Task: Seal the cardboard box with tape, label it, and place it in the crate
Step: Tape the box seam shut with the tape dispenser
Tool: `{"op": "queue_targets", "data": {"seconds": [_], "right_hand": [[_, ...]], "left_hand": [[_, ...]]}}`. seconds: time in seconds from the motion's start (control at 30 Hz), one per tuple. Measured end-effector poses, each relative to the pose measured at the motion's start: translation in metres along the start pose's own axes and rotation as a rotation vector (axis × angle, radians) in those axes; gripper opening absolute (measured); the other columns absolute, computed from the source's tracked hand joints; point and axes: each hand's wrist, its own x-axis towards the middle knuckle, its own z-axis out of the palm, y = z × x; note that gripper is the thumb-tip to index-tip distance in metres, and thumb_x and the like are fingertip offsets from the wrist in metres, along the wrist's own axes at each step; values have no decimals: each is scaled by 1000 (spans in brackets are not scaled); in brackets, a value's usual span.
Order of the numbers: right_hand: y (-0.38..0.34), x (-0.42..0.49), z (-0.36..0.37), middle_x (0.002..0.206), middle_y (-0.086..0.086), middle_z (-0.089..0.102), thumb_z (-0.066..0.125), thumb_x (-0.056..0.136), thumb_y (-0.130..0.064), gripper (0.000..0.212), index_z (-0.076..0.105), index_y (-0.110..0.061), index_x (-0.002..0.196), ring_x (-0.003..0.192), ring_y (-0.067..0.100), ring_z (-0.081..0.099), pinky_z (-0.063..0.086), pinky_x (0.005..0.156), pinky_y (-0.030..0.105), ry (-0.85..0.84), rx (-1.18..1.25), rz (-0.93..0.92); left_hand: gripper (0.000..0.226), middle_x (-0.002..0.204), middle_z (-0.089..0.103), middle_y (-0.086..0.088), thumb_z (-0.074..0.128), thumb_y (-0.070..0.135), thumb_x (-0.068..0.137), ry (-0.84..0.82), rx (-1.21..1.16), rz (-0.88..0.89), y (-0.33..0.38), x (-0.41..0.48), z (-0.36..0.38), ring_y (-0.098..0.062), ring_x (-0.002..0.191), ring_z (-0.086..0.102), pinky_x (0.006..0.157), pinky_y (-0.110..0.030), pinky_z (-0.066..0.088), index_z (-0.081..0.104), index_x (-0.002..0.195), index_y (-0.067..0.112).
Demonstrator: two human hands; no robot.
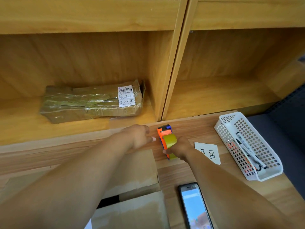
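Head view looked down on a wooden table (189, 172) set against open wooden shelves (175, 63). Both bare arms reached forward over a cardboard box (140, 164) at the near left of the table; its top flaps were not taped, and a dark gap showed between them. The right hand (179, 148) was closed around the rear of an orange tape dispenser (165, 139) that stood on the table just beyond the box's far right corner, fingers wrapped over its roll of yellowish tape (170, 141), thumb on the near side. The left hand (139, 135) hovered just left of the dispenser, fingers loosely extended toward it and holding nothing; whether the fingertips touched the dispenser could not be told. Just right of the right hand a white paper label (209, 152) with handwritten characters lay flat on the table. Further right sat a white perforated basket (231, 128) with markers (245, 146) lying inside. A phone (194, 207) with its screen lit lay near the front edge, between the box and the right forearm. On the left shelf, well apart from the hands, rested a taped parcel (92, 103) bearing a printed label
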Motion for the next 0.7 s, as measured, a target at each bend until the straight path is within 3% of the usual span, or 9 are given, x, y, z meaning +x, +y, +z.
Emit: {"op": "queue_targets", "data": {"seconds": [0.1, 0.27, 0.37, 0.47, 0.57, 0.7], "right_hand": [[-3, 1, 2, 89, 8, 58, 86, 66, -19, 40, 58, -10, 94, 90, 27, 57, 46, 79, 33, 21, -40, -41], [-13, -10, 1, 72, -1, 54, 85, 67, -25, 38, 59, -12, 92, 73, 20, 55, 33, 54, 23, 99, -103, -131], [-24, -17, 8, 80, 0, 64, 87, 56, -34, 50, 63, -15, 95, 87, 26, 61, 47, 75, 32, 192, -150, -239], [-36, -27, 12, 93, 3, 69, 88, 56, -27, 47, 64, -18, 95, 95, 26, 62, 46, 92, 42, 254, -142, -352], [-47, -41, 17, 104, 7, 67, 86, 57, -28, 55, 60, -14, 104, 102, 27, 58, 45, 93, 40, 298, -115, -406], [-55, -51, 28, 105, 3, 66, 80, 46, -46, 72, 59, -19, 110, 104, 28, 56, 48, 90, 37, 329, -76, -474]], "left_hand": [[53, 128, 57, -5, 53, 56, 88, 17, -80, -6, 2, -2, -1, -24, 116, 54, 99, -33, 44, 54, 128, 22], [42, 97, 64, -8, 59, 51, 87, 28, -335, -61, 6, -6, 2, -26, 101, 60, 85, -31, 46, 67, 95, 11], [37, 79, 58, -6, 61, 51, 86, 14, -575, -115, 13, -11, 2, -27, 82, 60, 69, -28, 43, 62, 79, 14], [37, 78, 58, -5, 62, 56, 82, 10, -787, -192, 23, -18, -2, -27, 79, 62, 70, -30, 47, 56, 83, 19], [54, 77, 65, -9, 69, 64, 67, 26, -954, -243, 32, -27, -6, -28, 73, 65, 72, -31, 51, 61, 91, 17], [48, 92, 70, -13, 80, 50, 64, 125, -1120, -276, 37, -42, -16, -31, 75, 68, 76, -37, 57, 63, 94, 17]]}}
